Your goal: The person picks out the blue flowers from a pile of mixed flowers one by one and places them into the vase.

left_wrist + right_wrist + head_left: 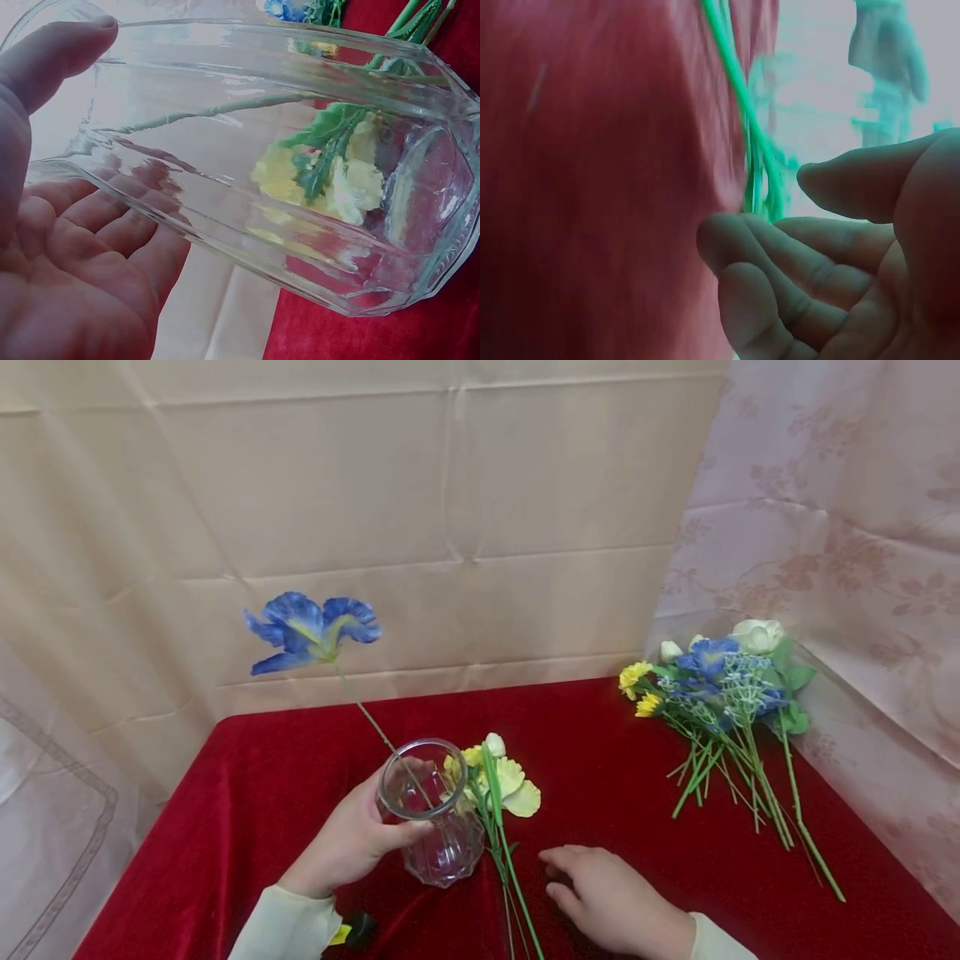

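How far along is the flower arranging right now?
Done: one blue flower leans in the glass vase. In hand: the left hand grips the vase; the right hand holds nothing. Apparently left: the yellow-and-white bunch beside the vase and the mixed flower pile at the right of the red cloth, both lying outside it.

You have two hands in view, one left hand (356, 839) and one right hand (607, 893); one glass vase (450, 856); one blue flower (291, 617) in it; one small bunch (513, 779) just right of the vase; one larger bunch (742, 689) at the far right. There you can count two yellow blooms (634, 677) and one large white bloom (757, 635); its blue blooms (708, 657) overlap too much for you to count; at the near left sits one dark object (362, 931).
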### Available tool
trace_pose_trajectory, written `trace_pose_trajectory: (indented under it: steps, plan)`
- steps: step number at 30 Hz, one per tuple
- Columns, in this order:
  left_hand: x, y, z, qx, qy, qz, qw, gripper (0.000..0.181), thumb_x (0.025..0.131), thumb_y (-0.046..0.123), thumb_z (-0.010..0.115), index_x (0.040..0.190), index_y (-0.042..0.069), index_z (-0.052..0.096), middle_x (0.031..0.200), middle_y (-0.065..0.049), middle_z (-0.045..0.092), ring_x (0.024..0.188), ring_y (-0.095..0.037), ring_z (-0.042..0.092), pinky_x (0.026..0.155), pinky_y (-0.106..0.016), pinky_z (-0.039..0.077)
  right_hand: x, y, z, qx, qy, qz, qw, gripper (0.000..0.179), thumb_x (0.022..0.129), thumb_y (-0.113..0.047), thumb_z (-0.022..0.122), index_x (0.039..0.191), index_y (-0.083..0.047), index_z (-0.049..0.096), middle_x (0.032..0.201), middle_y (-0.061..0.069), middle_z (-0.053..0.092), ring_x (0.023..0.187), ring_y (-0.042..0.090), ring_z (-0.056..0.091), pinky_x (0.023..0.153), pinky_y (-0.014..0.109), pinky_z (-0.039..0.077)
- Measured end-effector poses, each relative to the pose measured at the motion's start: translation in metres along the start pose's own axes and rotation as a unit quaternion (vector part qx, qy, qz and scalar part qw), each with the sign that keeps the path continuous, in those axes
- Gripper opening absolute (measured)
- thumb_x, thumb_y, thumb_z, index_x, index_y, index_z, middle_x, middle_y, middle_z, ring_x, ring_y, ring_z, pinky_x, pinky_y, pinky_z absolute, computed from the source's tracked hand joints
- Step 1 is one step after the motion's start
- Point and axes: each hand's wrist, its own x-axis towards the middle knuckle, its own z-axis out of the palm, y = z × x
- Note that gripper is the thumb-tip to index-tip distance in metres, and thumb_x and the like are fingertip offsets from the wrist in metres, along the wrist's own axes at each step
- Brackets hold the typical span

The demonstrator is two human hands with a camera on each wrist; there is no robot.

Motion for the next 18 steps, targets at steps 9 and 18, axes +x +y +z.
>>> trace_pose_trajectory:
  steps: [9,18]
  plan:
    - [0.000,-0.001,0.000,0.000,0.002,0.003,1.0000,0.068,0.080,0.025,0.086,0.138,0.022,0.051,0.137,-0.005,0.058,0.122,-0.019,0.056,0.100,-0.045,0.043,-0.023,0.059,-0.051,-0.017,0.064,0.154,0.9858,0.025,0.093,-0.017,0.070,0.113,-0.003,0.069,0.103,0.004,0.070,0.092,0.025,0.068,0.079,0.048,0.053]
    - [0.000,-0.001,-0.001,0.012,0.000,0.001,0.9999,0.069,0.080,0.031,0.086,0.139,0.023,0.051,0.136,-0.002,0.058,0.122,-0.020,0.056,0.099,-0.047,0.045,-0.063,0.131,-0.097,-0.117,0.090,0.280,0.9488,0.024,0.091,-0.014,0.063,0.094,0.010,0.061,0.078,0.020,0.062,0.072,0.045,0.062,0.062,0.060,0.049]
